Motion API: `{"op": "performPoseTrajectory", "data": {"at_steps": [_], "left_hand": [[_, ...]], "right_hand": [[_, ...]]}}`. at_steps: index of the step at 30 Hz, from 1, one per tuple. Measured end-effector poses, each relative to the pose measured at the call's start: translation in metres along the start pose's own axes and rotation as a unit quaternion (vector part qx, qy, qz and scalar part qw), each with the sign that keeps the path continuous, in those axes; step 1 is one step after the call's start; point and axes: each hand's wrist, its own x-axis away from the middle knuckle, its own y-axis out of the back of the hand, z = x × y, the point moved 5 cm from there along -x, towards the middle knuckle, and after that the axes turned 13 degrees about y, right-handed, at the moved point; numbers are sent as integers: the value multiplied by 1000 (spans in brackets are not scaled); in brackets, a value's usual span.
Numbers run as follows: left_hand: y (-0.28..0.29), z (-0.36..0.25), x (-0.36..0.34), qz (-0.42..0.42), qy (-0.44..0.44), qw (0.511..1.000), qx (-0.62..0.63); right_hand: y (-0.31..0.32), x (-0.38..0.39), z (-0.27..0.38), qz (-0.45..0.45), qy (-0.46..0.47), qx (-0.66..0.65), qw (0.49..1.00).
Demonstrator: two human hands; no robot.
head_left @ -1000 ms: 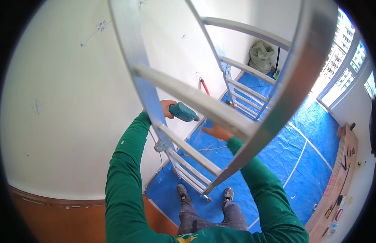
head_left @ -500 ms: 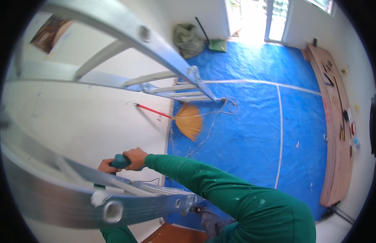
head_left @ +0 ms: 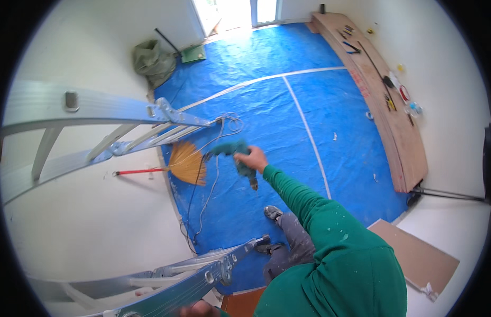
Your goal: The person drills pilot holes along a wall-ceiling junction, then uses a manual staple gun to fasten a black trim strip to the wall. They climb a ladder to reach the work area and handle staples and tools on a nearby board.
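My right hand (head_left: 250, 157) is closed round a teal corded drill (head_left: 242, 164), held out above the blue floor sheeting (head_left: 351, 148), its chuck pointing down and its dark cord hanging to the floor. Low in the picture, my left hand (head_left: 196, 309) is beside the side rail of the near aluminium ladder (head_left: 176, 286); it is blurred and cut off, so its grip is unclear. A second aluminium ladder (head_left: 92, 113) stands at the left, its feet by a loop of pale cable (head_left: 232, 124).
A straw broom (head_left: 184, 161) with red handle leans at the left wall. A grey-green sack (head_left: 150, 61) and green dustpan (head_left: 193, 53) sit near the bright doorway (head_left: 219, 16). Long boards (head_left: 404, 158) with tools run along the right wall; a loose panel (head_left: 420, 248) lies lower right.
The view has swung from the ladder rungs toward the room. Both hands were together at the drill half a second ago; now my right hand carries it outward alone, and my left is lower.
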Motion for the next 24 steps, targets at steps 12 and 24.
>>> {"op": "performPoseTrajectory", "data": {"at_steps": [12, 24], "left_hand": [[-126, -206, 62, 189, 64, 978, 58], [-423, -212, 222, 408, 169, 876, -196]], "right_hand": [[81, -107, -287, -212, -210, -173, 939], [-38, -294, -547, 23, -246, -58, 967]]}}
